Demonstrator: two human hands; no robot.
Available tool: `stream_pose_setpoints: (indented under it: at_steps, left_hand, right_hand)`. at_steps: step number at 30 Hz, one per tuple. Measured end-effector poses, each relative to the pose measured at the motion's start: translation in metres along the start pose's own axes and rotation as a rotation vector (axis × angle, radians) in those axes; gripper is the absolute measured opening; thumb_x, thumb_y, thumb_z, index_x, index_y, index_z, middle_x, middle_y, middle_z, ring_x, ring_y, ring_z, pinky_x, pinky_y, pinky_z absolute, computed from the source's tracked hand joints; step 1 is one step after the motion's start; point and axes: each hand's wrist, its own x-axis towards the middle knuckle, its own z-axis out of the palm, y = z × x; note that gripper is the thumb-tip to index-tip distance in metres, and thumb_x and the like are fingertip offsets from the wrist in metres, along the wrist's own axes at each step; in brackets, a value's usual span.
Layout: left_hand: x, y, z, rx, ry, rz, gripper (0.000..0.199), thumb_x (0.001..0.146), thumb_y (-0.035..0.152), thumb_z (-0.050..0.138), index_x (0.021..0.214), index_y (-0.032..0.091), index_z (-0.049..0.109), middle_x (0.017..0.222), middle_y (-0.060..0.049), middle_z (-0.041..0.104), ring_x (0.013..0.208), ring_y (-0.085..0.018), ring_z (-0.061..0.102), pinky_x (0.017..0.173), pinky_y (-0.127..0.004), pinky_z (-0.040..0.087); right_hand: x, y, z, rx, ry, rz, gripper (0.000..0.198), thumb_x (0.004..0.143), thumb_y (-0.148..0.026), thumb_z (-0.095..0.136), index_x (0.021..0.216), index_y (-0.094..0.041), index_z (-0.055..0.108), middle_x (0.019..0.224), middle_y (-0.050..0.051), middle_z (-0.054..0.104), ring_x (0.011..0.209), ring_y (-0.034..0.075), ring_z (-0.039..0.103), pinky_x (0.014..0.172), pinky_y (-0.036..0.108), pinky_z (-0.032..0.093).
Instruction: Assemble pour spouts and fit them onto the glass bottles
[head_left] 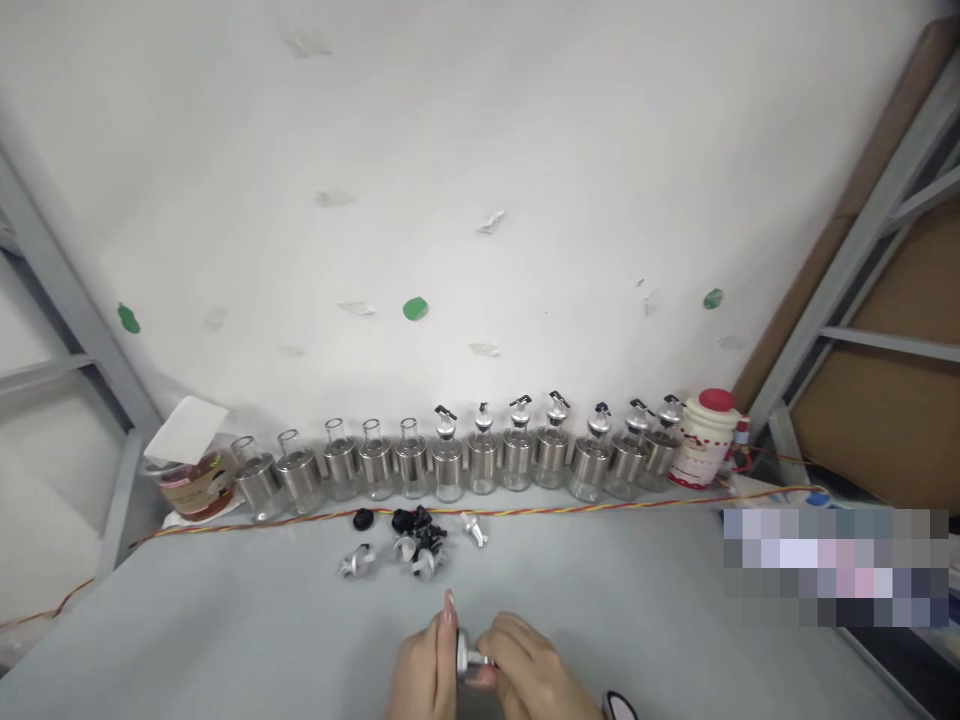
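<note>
Low in the middle of the view, my left hand and my right hand meet over the grey table. Between them is a silver pourer cap, its disc against my left fingers and its narrow spout pinched by my right fingers. My left thumb points up. Part of the cap is hidden by my fingers. Just beyond lie several loose pourer pieces: silver spouts, a separate spout and a pile of small black parts, with one black stopper to their left.
Along the wall stand several glass bottles with steel sleeves, open-necked ones on the left and pourer-topped ones on the right. A plastic tub and a red-lidded jar flank them. A twisted red-yellow wire crosses the table.
</note>
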Motion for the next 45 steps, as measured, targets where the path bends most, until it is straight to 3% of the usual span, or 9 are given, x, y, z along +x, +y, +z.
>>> stream_pose_setpoints:
  at_steps: [11, 17, 20, 22, 27, 31, 35, 40, 45]
  left_hand:
    - [0.018, 0.000, -0.008, 0.274, 0.109, 0.364, 0.040, 0.088, 0.018, 0.019, 0.060, 0.019, 0.047, 0.039, -0.002, 0.053, 0.033, -0.015, 0.051, 0.037, -0.025, 0.034]
    - [0.024, 0.007, -0.011, 0.136, 0.016, 0.258, 0.041, 0.089, 0.024, 0.020, 0.068, 0.017, 0.055, 0.045, -0.002, 0.056, 0.039, -0.014, 0.053, 0.043, -0.022, 0.039]
    - [0.024, 0.015, -0.008, -0.223, -0.101, -0.242, 0.047, 0.081, 0.052, 0.027, 0.079, 0.016, 0.058, 0.045, 0.001, 0.053, 0.037, -0.013, 0.048, 0.038, -0.022, 0.038]
    - [0.026, 0.019, -0.005, -0.381, -0.189, -0.539, 0.060, 0.073, 0.065, 0.026, 0.074, 0.015, 0.058, 0.037, 0.006, 0.041, 0.031, -0.012, 0.040, 0.030, -0.023, 0.031]
    - [0.029, 0.016, 0.001, -0.561, -0.328, -0.843, 0.059, 0.070, 0.068, 0.019, 0.045, 0.020, 0.044, 0.028, 0.009, 0.024, 0.023, -0.009, 0.029, 0.027, -0.022, 0.021]
    - [0.015, 0.007, 0.003, -0.452, -0.265, -0.735, 0.053, 0.072, 0.059, 0.030, 0.066, 0.014, 0.057, 0.042, 0.002, 0.049, 0.033, -0.013, 0.044, 0.032, -0.023, 0.033]
    - [0.001, 0.005, -0.001, -0.207, -0.012, -0.355, 0.040, 0.064, 0.042, 0.053, 0.091, 0.012, 0.059, 0.088, -0.014, 0.065, 0.081, -0.025, 0.059, 0.074, -0.032, 0.045]
    - [0.011, 0.020, -0.013, -0.307, -0.071, -0.400, 0.039, 0.079, 0.047, 0.036, 0.061, 0.020, 0.058, 0.047, -0.003, 0.057, 0.048, -0.018, 0.054, 0.050, -0.025, 0.044]
    - [0.012, 0.025, -0.022, -0.263, -0.051, -0.352, 0.043, 0.080, 0.050, 0.032, 0.061, 0.022, 0.059, 0.054, -0.006, 0.063, 0.053, -0.019, 0.056, 0.059, -0.027, 0.045]
  right_hand:
    - [0.009, -0.005, -0.010, 0.580, -0.262, 0.711, 0.039, 0.079, -0.051, 0.041, 0.060, -0.017, 0.047, 0.049, -0.005, 0.039, 0.043, 0.007, 0.033, 0.041, 0.018, 0.026]
    - [0.010, 0.010, -0.001, 0.956, -0.423, 0.830, 0.053, 0.075, -0.065, 0.034, 0.062, -0.016, 0.048, 0.037, -0.007, 0.037, 0.029, 0.006, 0.028, 0.032, 0.018, 0.020]
    - [0.012, 0.005, -0.010, 0.682, -0.301, 0.730, 0.049, 0.084, -0.057, 0.025, 0.076, -0.016, 0.050, 0.047, -0.004, 0.047, 0.037, 0.008, 0.038, 0.037, 0.018, 0.030]
    - [0.011, 0.002, -0.015, 0.344, -0.191, 0.486, 0.042, 0.087, -0.049, 0.026, 0.089, -0.016, 0.052, 0.067, 0.003, 0.056, 0.057, 0.012, 0.051, 0.054, 0.022, 0.041]
    - [0.010, 0.004, -0.016, -0.290, -0.171, -0.068, 0.025, 0.090, -0.029, 0.032, 0.090, -0.016, 0.054, 0.074, 0.006, 0.057, 0.068, 0.018, 0.049, 0.063, 0.030, 0.040]
    - [0.010, 0.006, -0.010, -0.345, -0.102, -0.202, 0.027, 0.089, -0.015, 0.028, 0.081, -0.013, 0.054, 0.064, 0.005, 0.053, 0.060, 0.016, 0.044, 0.057, 0.029, 0.038]
    - [0.007, 0.002, -0.003, -0.309, 0.025, -0.262, 0.025, 0.087, -0.011, 0.029, 0.083, -0.012, 0.054, 0.059, 0.005, 0.052, 0.056, 0.016, 0.042, 0.053, 0.028, 0.038]
    - [0.004, -0.007, 0.000, -0.281, 0.130, -0.183, 0.027, 0.088, -0.013, 0.026, 0.086, -0.012, 0.052, 0.061, 0.006, 0.053, 0.057, 0.016, 0.044, 0.055, 0.028, 0.040]
    - [0.010, -0.010, -0.010, -0.239, 0.082, -0.223, 0.042, 0.092, -0.031, 0.015, 0.083, -0.013, 0.052, 0.064, 0.008, 0.053, 0.060, 0.017, 0.044, 0.054, 0.029, 0.039]
